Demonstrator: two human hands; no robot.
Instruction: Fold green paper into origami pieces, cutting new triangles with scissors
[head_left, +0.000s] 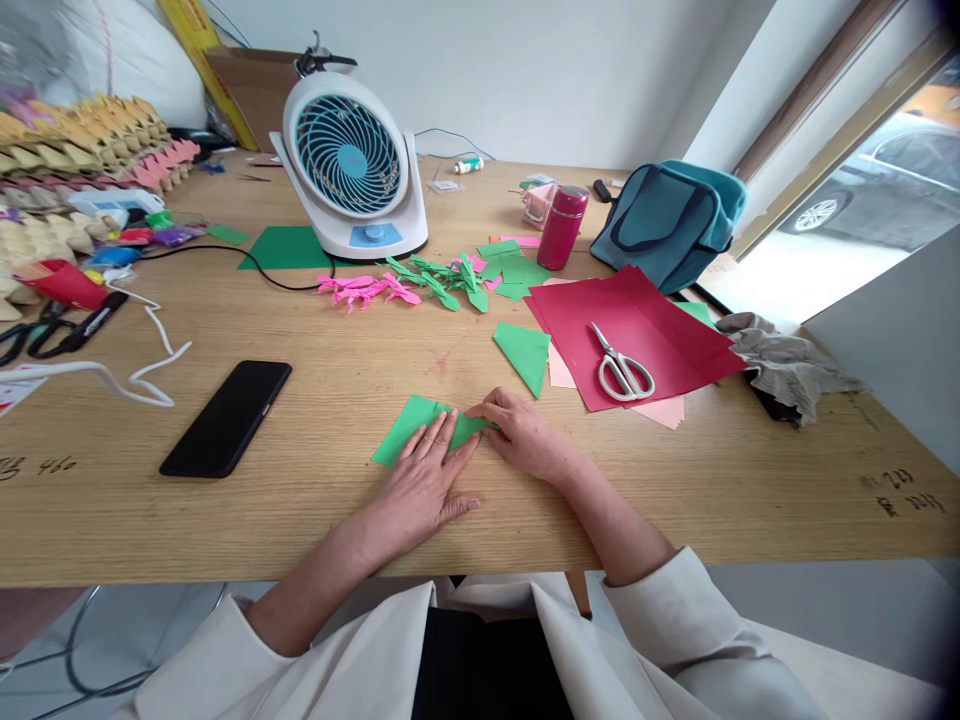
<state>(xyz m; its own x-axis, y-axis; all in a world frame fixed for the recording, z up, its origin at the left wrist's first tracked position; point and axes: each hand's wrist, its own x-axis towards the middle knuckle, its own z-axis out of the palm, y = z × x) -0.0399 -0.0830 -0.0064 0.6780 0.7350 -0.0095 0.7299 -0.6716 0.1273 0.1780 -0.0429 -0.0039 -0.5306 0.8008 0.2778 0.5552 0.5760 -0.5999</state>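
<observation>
A folded green paper (409,425) lies flat on the wooden table (315,470) in front of me. My left hand (427,485) rests on it with fingers stretched out flat, pressing it down. My right hand (525,432) is beside it, fingers curled and pinched on the paper's right edge. Another green folded triangle (525,355) lies just beyond my right hand.
White scissors (622,372) sit on red paper sheets (637,330) to the right. A black phone (227,416) lies to the left. Farther back are a white desk fan (352,165), pink folded figures (364,289), green folded figures (450,280), a red flask (562,226) and a teal bag (671,220).
</observation>
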